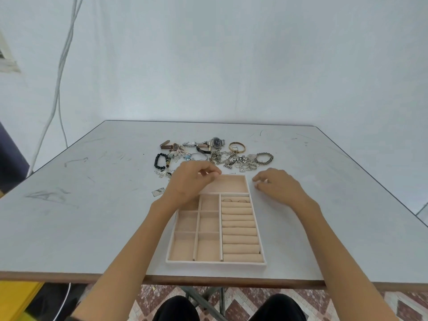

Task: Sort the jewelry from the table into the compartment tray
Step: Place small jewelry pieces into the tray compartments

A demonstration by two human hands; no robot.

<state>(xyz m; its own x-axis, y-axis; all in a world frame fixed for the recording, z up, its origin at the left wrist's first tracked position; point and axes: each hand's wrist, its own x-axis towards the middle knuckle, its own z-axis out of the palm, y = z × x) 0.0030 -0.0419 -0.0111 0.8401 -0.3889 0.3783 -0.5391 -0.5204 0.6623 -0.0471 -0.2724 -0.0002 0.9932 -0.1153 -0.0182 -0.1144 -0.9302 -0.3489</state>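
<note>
A beige velvet compartment tray (pixel 216 264) lies in front of me, with a wide far compartment, several small squares on the left and ring rolls on the right. Two rings (pixel 228 200) sit in the farthest roll slot. Behind the tray lies the jewelry pile (pixel 234 159): silver chains, watches (pixel 216 142), a gold bangle (pixel 237 147) and a black bead bracelet (pixel 159 161). My left hand (pixel 192 181) hovers over the tray's far-left corner, fingertips curled against the thumb; I cannot see whether anything is between them. My right hand (pixel 275 185) rests loosely curled on the table beside the tray's far-right corner.
A small silver tag (pixel 158 191) lies on the grey table (pixel 92 216) left of the tray. The table's front edge runs just below the tray. A yellow object (pixel 16 297) is on the floor at lower left, and cables (pixel 58 89) hang down the wall.
</note>
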